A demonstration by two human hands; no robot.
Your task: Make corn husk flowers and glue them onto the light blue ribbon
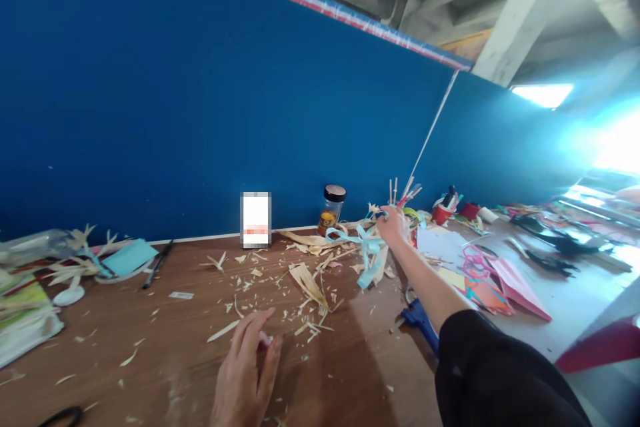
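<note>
My left hand (246, 367) hovers low over the brown table (165, 360), fingers bent and thumb apart, with nothing visible in it. Pale husk scraps (307, 283) lie just beyond its fingertips. My right hand (394, 225) stretches far forward to a cluster of thin sticks (393, 190) standing near the blue panel. Its fingertips are beside a small pale-yellow flower-like piece (373, 209); whether they grip anything is hidden. Light-blue ribbon (369, 257) lies left of that wrist. Under the right forearm rests a blue glue gun (420, 321), partly covered by the sleeve.
A black-lidded jar (333, 208) and a blurred-out white card (255, 220) stand against the blue panel (200, 113). Pink paper (520, 288) and a red pen cup (444, 212) are at right. A teal paper (131, 257) and a black pen (158, 265) lie left.
</note>
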